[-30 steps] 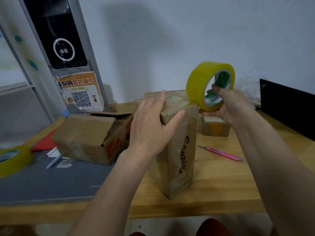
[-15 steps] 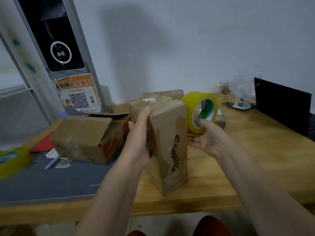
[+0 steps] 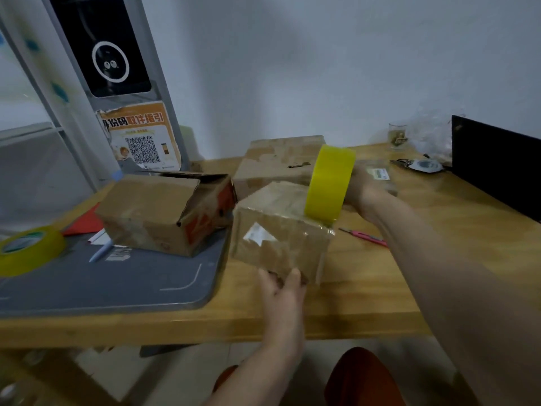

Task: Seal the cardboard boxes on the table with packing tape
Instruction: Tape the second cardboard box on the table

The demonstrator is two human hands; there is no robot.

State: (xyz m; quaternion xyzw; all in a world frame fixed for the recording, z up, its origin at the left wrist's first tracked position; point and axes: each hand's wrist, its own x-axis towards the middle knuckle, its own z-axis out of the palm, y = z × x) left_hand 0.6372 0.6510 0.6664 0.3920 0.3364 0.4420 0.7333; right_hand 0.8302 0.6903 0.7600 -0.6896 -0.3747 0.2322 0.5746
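Note:
A small worn cardboard box (image 3: pixel 281 230) lies on its side at the middle of the wooden table (image 3: pixel 366 288). My left hand (image 3: pixel 282 291) holds its near lower edge with thumb and fingers. My right hand (image 3: pixel 364 186) grips a yellow tape roll (image 3: pixel 329 184) standing on edge on the box's top right. A second box (image 3: pixel 164 212) with a loose flap sits to the left, and a third box (image 3: pixel 278 162) lies behind.
A grey mat (image 3: pixel 102 285) covers the table's left side, with another yellow tape roll (image 3: pixel 27 250) and a pen (image 3: pixel 101 252) on it. A pink cutter (image 3: pixel 364 236) lies right of the box. A black screen (image 3: pixel 494 168), a glass (image 3: pixel 397 135) and keys (image 3: pixel 421 164) are at the back right.
The box went from standing upright to lying on its side. My left hand moved from its side down to its near edge. My right hand brought the tape roll down onto the box top.

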